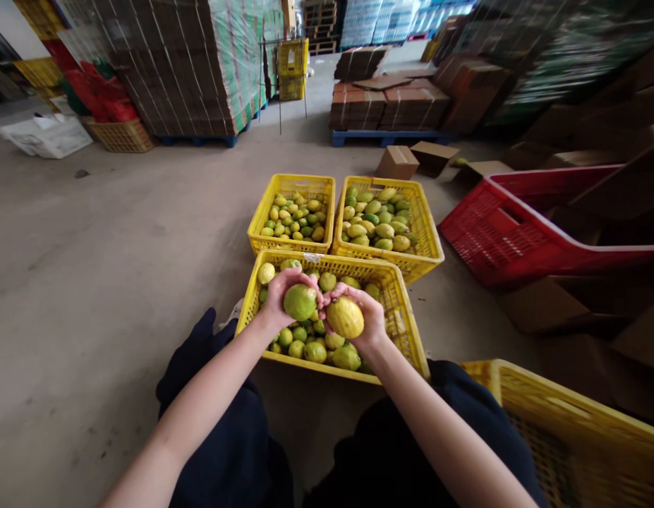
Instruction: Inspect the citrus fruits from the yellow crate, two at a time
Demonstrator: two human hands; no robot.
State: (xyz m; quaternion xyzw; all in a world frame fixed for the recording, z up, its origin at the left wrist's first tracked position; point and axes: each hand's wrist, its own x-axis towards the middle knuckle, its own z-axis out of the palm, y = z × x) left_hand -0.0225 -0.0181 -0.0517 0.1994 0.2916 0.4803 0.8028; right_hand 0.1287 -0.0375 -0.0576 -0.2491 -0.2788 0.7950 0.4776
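Observation:
My left hand is closed round a green lemon. Beside it, my right hand grips a yellow lemon. The fingertips of both hands nearly meet, and the two fruits face up toward me. Directly below is a yellow plastic crate holding many green and yellowish lemons. Parts of that fruit are hidden behind my hands and wrists.
Two more yellow crates of fruit, the left crate and the right crate, stand just beyond. To the right are a large red crate and cardboard boxes. Another yellow crate is by my right leg. Stacked cardboard lies on a blue pallet.

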